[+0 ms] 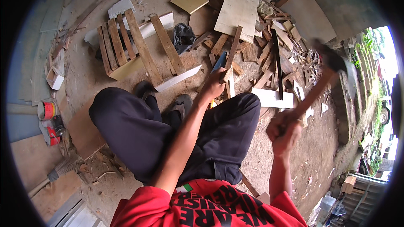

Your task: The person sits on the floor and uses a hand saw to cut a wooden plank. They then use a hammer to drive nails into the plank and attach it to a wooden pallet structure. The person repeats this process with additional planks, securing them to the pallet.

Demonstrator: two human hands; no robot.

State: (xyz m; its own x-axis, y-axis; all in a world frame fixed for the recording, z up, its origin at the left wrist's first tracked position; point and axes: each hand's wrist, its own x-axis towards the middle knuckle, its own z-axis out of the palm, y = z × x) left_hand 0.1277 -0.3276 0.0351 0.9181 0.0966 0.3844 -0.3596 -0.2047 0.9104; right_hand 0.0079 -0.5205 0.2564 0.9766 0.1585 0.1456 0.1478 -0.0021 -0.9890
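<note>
I am seated on the dirt ground in dark trousers and a red shirt. My left hand [213,86] reaches forward between my knees and is closed on a thin wooden slat [232,48] that points away from me; a blue strip [219,62] lies right beside it. My right hand [283,129] is raised at the right, gripping the wooden handle of a hammer [317,88]. The hammer's dark head [334,61] is blurred and held high above the scrap wood.
A slatted wooden pallet [134,48] lies ahead on the left. Scrap wood pieces [269,54] and pale boards [237,10] cover the ground ahead. Cans [48,111] and a brush [63,168] sit at my left. A white plank [273,98] lies by my right knee.
</note>
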